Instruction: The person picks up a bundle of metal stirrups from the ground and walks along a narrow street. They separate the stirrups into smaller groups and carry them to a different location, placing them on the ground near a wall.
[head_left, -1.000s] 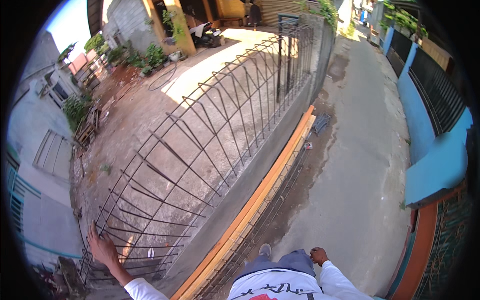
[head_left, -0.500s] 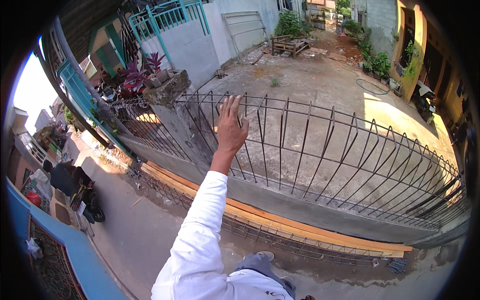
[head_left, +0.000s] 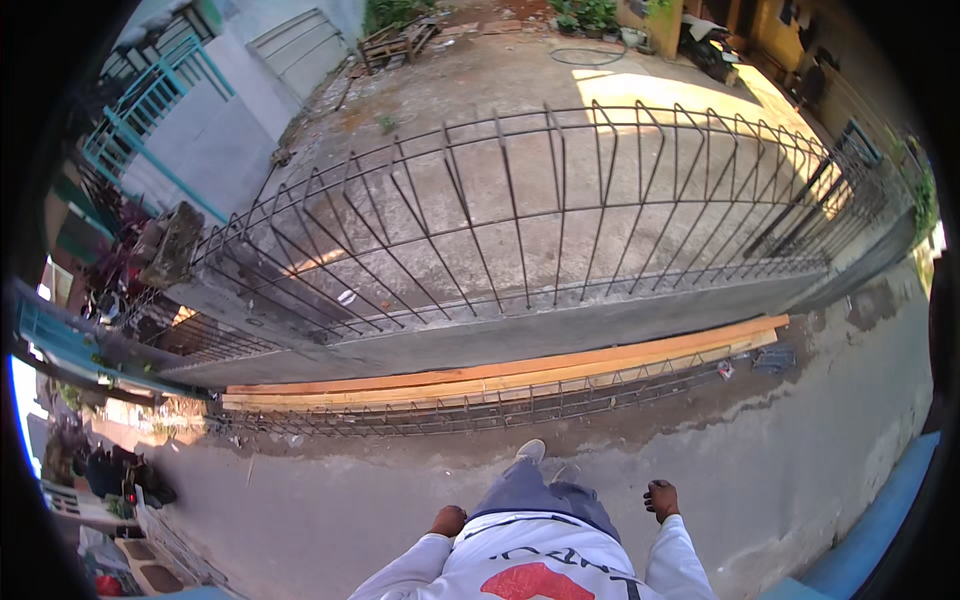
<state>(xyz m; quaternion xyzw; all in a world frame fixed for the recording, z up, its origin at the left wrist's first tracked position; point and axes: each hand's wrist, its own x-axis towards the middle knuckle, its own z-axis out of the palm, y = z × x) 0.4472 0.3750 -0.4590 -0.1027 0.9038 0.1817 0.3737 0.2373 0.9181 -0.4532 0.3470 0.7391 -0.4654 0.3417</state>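
Observation:
My left hand (head_left: 448,521) hangs low beside my body at the hem of my shirt, above the grey lane. Its back faces up and its fingers are hidden beneath it. On the other side, my right hand (head_left: 661,499) is held away from my hip with its fingers curled in; nothing shows in it. Neither hand touches the steel-bar fence (head_left: 560,205), a row of thin rods bent over at the top and set along a low grey concrete wall (head_left: 560,318). That fence stands ahead of me, across the wooden planks.
Long wooden planks (head_left: 500,372) lie along the wall's foot, with a rebar cage (head_left: 480,412) in front and a dark wire bundle (head_left: 773,360) at the right end. A motorbike (head_left: 145,482) stands at the left. Beyond the fence is a concrete yard (head_left: 440,190) with a wooden pallet (head_left: 398,42).
My left hand has come off the top of the fence and down to my side. My right hand has come into view. The view has turned right and down.

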